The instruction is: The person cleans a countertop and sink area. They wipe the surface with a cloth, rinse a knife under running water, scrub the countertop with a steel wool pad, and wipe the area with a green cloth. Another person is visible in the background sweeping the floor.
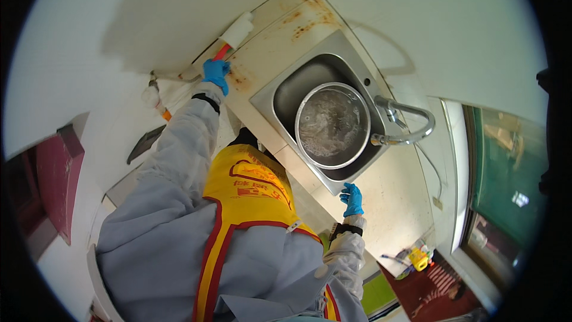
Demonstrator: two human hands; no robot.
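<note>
My left hand [216, 74], in a blue glove, grips the red handle [222, 52] of a white-headed implement [237, 31] at the counter's left edge by the wall. Its exact kind is unclear. My right hand [352, 198], also blue-gloved, holds nothing; its fingers are slightly curled and apart beside the near corner of the stainless steel sink [292, 69]. Inside the basin sits a round metal pot [298, 120] of cloudy, bubbly water [330, 120]. A chrome gooseneck faucet [424, 120] curves towards the pot from the right.
Brown stains [313, 20] mark the tiled counter [397, 197] behind the sink. A yellow bottle [418, 258] and small items stand at its lower right end. Pipes [154, 91] run along the left wall. A window [505, 174] is on the right.
</note>
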